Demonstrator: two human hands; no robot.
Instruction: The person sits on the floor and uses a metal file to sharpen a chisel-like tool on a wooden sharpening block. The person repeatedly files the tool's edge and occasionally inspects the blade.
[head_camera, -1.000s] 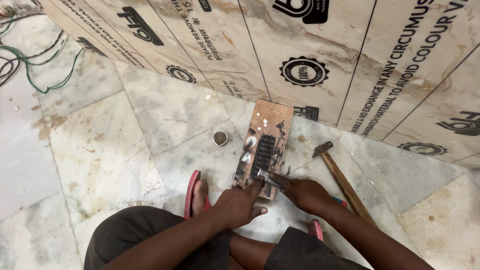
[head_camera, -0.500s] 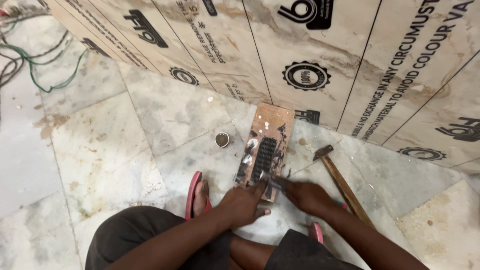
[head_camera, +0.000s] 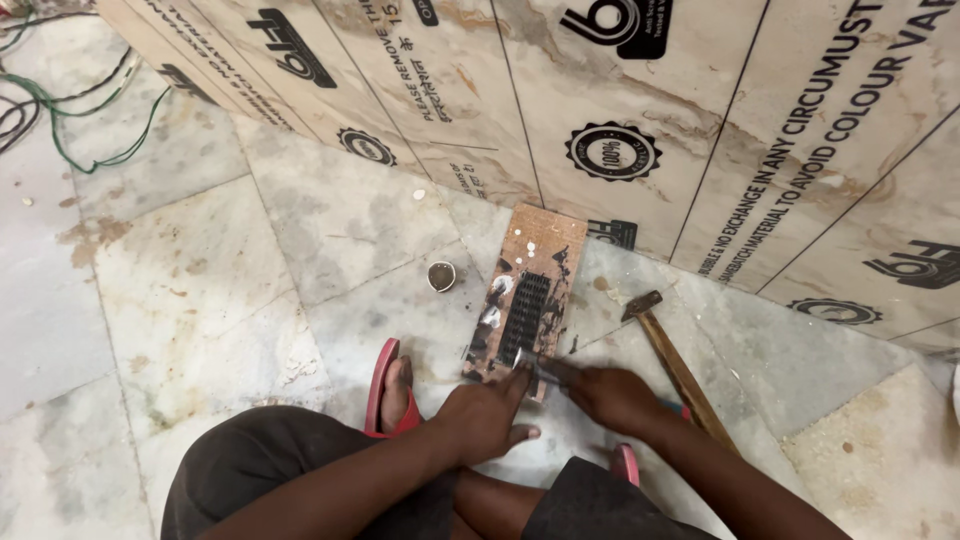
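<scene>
A small brown board (head_camera: 537, 262) lies on the marble floor, with a black ridged comb-like piece (head_camera: 524, 317) on it. My left hand (head_camera: 484, 420) rests at the board's near end, its fingertips touching the black piece. My right hand (head_camera: 612, 398) is closed around a metal tool (head_camera: 545, 367) whose tip meets the near end of the black piece. I am squatting, with red sandals (head_camera: 380, 385) under my feet.
A wooden-handled hammer (head_camera: 672, 362) lies on the floor right of the board. A small round tin (head_camera: 441, 276) sits to the board's left. Printed cardboard sheets (head_camera: 700, 130) lean along the back. Green and black wires (head_camera: 70, 110) trail at the far left.
Both hands have stayed at the board's near end with only slight shifts. The view has moved a little.
</scene>
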